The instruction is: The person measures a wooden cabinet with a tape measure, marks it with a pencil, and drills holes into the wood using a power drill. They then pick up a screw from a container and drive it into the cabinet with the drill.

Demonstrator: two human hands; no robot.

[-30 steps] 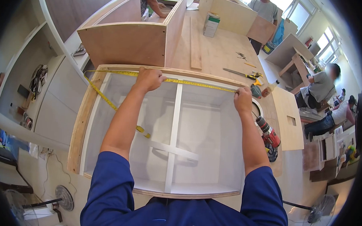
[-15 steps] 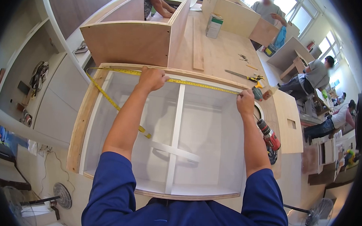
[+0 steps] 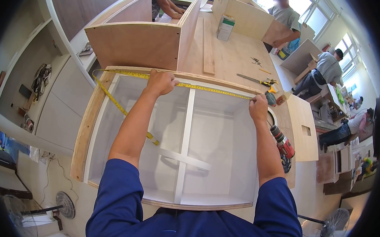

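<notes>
- left hand (image 3: 161, 83), upper centre: curled closed on yellow tape (image 3: 212, 90)
- right hand (image 3: 257, 108), right of centre: pinched closed on yellow tape
- yellow tape spans white cabinet (image 3: 210, 140) far edge, above centre

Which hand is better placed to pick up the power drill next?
Right, I'd judge. Both hands are on the measuring tape, but the right hand is close to the power drill; the left hand is farther off, beyond the white divider.

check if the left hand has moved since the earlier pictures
No, the left hand is on the tape measure at about the same spot, just left of the white divider.
</notes>
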